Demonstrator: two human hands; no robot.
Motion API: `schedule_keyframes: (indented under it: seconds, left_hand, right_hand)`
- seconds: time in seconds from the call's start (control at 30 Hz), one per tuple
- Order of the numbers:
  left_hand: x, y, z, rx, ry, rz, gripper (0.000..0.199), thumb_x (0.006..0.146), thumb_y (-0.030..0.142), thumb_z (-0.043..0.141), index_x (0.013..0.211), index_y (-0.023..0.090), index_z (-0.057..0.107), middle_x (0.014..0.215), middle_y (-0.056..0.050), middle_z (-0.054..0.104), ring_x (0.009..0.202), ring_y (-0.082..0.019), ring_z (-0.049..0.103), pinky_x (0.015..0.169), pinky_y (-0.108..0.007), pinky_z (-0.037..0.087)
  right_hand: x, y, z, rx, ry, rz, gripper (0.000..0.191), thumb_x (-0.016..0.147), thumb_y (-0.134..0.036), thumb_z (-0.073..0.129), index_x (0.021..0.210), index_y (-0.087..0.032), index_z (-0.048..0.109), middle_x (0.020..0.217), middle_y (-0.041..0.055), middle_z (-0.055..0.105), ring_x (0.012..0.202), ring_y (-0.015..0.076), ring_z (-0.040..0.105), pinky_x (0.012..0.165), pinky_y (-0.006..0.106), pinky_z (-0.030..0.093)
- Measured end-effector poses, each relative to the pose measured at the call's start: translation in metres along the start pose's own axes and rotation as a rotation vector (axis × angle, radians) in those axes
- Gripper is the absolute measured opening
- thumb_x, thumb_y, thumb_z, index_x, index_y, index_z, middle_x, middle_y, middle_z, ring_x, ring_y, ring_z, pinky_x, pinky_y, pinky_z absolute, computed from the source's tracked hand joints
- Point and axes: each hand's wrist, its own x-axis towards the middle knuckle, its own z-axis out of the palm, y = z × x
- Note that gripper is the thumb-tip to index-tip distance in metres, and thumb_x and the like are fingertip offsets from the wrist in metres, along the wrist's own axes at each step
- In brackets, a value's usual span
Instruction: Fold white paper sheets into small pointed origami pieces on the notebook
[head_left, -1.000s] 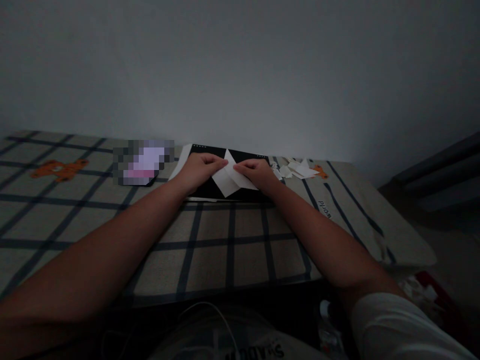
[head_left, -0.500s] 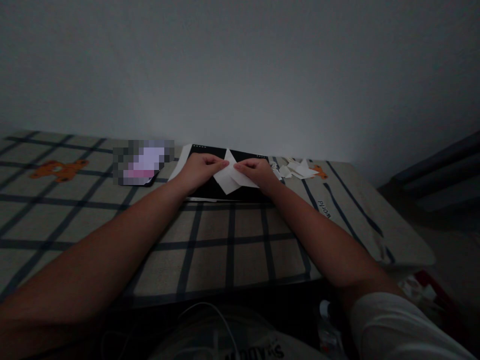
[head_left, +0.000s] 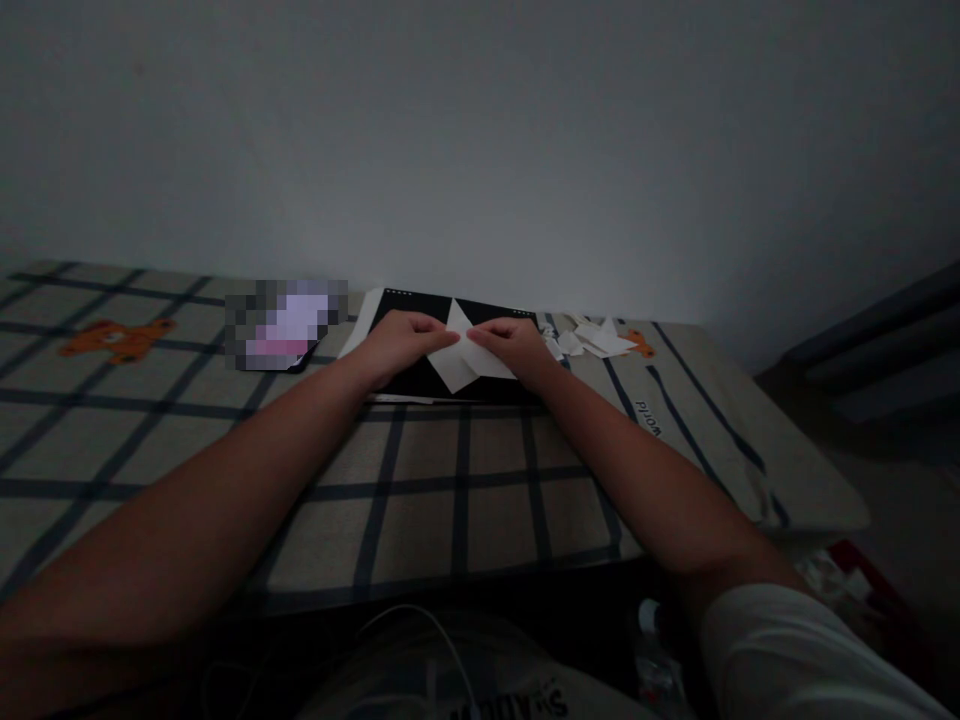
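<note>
A folded sheet of white paper (head_left: pixel 454 368) with pointed corners is held over a black sheet or folder (head_left: pixel 409 382). My left hand (head_left: pixel 405 340) pinches the paper from the left, thumb and fingers closed near its middle. From the right, my right hand (head_left: pixel 517 345) pinches it too, the two thumbs almost meeting at the centre. One corner of the paper points up toward the wall, another down toward me. Part of the paper's right side lies under my right hand.
White paper scraps and folded pieces (head_left: pixel 600 338) lie right of the black sheet. On the left rests a phone-like item (head_left: pixel 289 325), blurred out. A checked cloth (head_left: pixel 420 450) covers the table, which meets a wall (head_left: pixel 480 150). Below stands a plastic bottle (head_left: pixel 656 660).
My left hand has shifted slightly down and right, its thumb closer to the right one. The paper's lower corner has dipped a little. Both hands keep their pinch.
</note>
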Motion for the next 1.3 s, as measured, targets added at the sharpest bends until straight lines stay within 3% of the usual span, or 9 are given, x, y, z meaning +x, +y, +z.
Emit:
schedule_keyframes:
  seconds: [0.37, 0.57, 0.87, 1.17, 1.3]
  left_hand:
    - [-0.002, 0.002, -0.003, 0.092, -0.075, 0.049, 0.032, 0.072, 0.043, 0.072, 0.058, 0.017, 0.058, 0.055, 0.003, 0.05, 0.053, -0.01, 0.043, 0.051, -0.025, 0.028]
    - [-0.002, 0.004, -0.004, 0.148, -0.109, 0.121, 0.035, 0.075, 0.046, 0.07, 0.058, 0.017, 0.059, 0.056, 0.002, 0.053, 0.054, -0.011, 0.045, 0.053, -0.025, 0.031]
    - [0.0, 0.004, -0.006, 0.173, -0.152, 0.136, 0.028, 0.075, 0.04, 0.069, 0.06, 0.018, 0.062, 0.059, 0.0, 0.059, 0.056, -0.011, 0.05, 0.054, -0.026, 0.035]
    - [-0.004, 0.007, 0.0, 0.174, -0.162, 0.175, 0.028, 0.074, 0.044, 0.068, 0.066, 0.017, 0.065, 0.063, -0.001, 0.062, 0.059, -0.012, 0.053, 0.055, -0.026, 0.035]
    - [-0.003, 0.007, 0.0, 0.163, -0.168, 0.166, 0.029, 0.074, 0.044, 0.068, 0.063, 0.017, 0.064, 0.061, 0.0, 0.06, 0.058, -0.012, 0.051, 0.054, -0.025, 0.035]
  right_hand:
    - [0.001, 0.002, 0.0, 0.04, -0.075, 0.07, 0.033, 0.075, -0.046, 0.071, 0.087, -0.016, 0.078, 0.086, 0.0054, 0.075, 0.075, 0.0156, 0.062, 0.066, 0.028, 0.045]
    - [0.002, 0.001, -0.002, 0.07, -0.103, 0.139, 0.034, 0.073, -0.047, 0.072, 0.085, -0.016, 0.076, 0.081, 0.0038, 0.072, 0.07, 0.0142, 0.057, 0.062, 0.027, 0.042]
    - [-0.003, -0.01, -0.007, 0.118, -0.313, 0.238, 0.035, 0.071, -0.048, 0.075, 0.082, -0.016, 0.07, 0.074, 0.0001, 0.064, 0.064, 0.0114, 0.052, 0.057, 0.025, 0.037]
    - [-0.007, -0.017, -0.001, 0.095, -0.328, 0.315, 0.029, 0.074, -0.042, 0.075, 0.075, -0.015, 0.066, 0.066, -0.0011, 0.06, 0.056, 0.0087, 0.048, 0.049, 0.022, 0.032]
    - [-0.006, -0.014, -0.001, 0.108, -0.351, 0.31, 0.022, 0.076, -0.037, 0.074, 0.079, -0.016, 0.069, 0.07, 0.0006, 0.065, 0.057, 0.0106, 0.053, 0.049, 0.023, 0.036]
